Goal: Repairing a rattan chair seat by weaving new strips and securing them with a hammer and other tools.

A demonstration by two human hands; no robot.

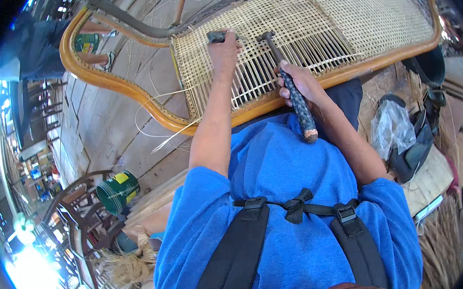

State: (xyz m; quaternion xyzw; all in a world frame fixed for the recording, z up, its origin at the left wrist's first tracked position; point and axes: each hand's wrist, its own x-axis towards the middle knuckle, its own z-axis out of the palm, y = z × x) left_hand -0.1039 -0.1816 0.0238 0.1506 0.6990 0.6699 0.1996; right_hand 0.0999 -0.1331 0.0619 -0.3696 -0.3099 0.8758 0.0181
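Observation:
Across my lap lies a curved wooden furniture frame (147, 106) with a cane panel (276, 16) woven inside it. My left hand (224, 52) is closed round a short dark green handle (216, 36), with a thin tip toward the cane; it looks like an awl. In my right hand (300, 82) is a hammer (295, 98), gripped by its dark mottled handle, the head resting over or just above the weave. Between the hands and the near rail, the strands (258, 74) run one way with gaps. Loose cane strands (168, 136) trail off the near left corner.
Plank flooring (132, 130) spreads on the left, with a green bucket (118, 191) and dark wooden chair parts (79, 211). A person's legs (94, 57) stand at the far left. On the right sit a clear plastic bag (391, 126) and bundled fibres (441, 247).

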